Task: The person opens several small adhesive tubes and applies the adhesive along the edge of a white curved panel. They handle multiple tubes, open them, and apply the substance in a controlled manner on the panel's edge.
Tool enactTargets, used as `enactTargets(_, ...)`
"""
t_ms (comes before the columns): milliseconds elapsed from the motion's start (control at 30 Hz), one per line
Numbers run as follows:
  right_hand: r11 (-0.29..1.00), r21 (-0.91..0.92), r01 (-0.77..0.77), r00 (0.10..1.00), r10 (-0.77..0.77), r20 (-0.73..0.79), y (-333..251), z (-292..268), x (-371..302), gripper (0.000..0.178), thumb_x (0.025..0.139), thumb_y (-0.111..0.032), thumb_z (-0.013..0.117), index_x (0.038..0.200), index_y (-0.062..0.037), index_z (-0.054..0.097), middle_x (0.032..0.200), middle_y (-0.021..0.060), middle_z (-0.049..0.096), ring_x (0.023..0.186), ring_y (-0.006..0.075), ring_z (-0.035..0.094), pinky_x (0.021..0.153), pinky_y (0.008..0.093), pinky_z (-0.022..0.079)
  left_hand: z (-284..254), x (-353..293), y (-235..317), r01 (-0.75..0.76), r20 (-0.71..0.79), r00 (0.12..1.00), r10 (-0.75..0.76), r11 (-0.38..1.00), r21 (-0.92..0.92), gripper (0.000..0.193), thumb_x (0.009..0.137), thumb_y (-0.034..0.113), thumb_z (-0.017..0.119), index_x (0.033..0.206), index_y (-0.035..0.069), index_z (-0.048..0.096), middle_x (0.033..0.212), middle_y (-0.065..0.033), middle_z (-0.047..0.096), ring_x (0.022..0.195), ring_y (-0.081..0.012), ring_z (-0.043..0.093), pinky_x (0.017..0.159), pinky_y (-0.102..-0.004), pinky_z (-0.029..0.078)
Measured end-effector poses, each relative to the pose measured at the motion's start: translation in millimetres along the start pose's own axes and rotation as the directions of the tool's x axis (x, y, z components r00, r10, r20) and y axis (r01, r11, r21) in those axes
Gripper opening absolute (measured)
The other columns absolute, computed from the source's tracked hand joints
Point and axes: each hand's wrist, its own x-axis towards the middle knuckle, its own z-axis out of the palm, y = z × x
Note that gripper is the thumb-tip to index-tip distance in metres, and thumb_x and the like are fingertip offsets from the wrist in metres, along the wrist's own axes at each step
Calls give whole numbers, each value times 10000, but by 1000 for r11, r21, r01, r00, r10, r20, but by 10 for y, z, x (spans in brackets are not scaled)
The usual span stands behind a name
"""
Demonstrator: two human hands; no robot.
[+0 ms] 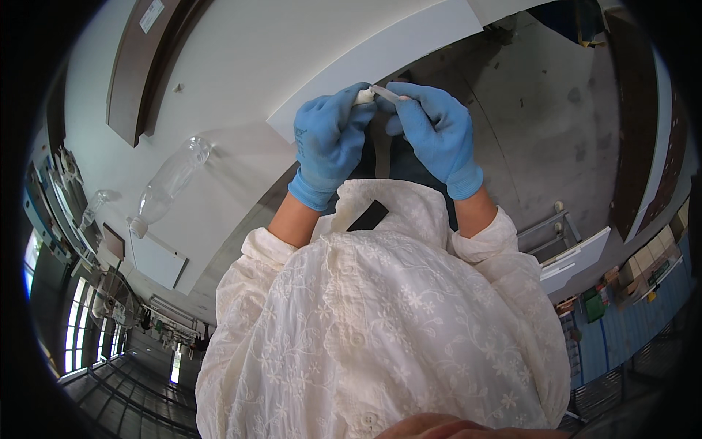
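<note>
Both my hands wear blue gloves and meet in front of my white embroidered blouse. My left hand pinches a small white lump between its fingertips. My right hand holds a thin pale strip whose end touches that lump. The hands are raised over the edge of a white table, with fingertips almost touching. What the lump and strip are made of is too small to tell.
A clear plastic bottle lies on its side on the white table, left of my hands. A dark brown panel sits further up. Grey floor spreads to the right, with a white bench and railings beyond.
</note>
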Motion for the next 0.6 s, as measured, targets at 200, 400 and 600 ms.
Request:
enactTargets(200, 1000, 3, -8, 1000, 8, 5, 6, -23, 5, 263, 1039, -133, 621, 1221, 38, 703, 969, 99, 778, 750, 124, 741, 677, 236, 582, 14, 16, -27, -6, 9, 1000, 6, 1000, -13, 227, 863, 2, 708, 1089, 21, 726, 791, -129, 715, 665, -309, 679, 643, -375, 523)
enactTargets(400, 998, 57, -4, 999, 6, -36, -2, 7, 22, 241, 1028, -125, 613, 1184, 18, 729, 899, 96, 780, 704, 125, 736, 641, 234, 568, 19, 23, -25, 3, 13, 1000, -3, 1000, -7, 223, 860, -5, 712, 1081, 20, 729, 782, -133, 711, 650, -304, 675, 633, -370, 522)
enactTargets(600, 998, 40, -44, 999, 44, -6, -5, -24, 29, 249, 1034, -135, 617, 1199, 21, 719, 918, 98, 780, 713, 127, 737, 656, 240, 576, 31, 41, -23, 6, 8, 1000, -6, 1000, -15, 209, 871, 0, 710, 1078, 14, 731, 777, -141, 706, 649, -305, 674, 630, -369, 521)
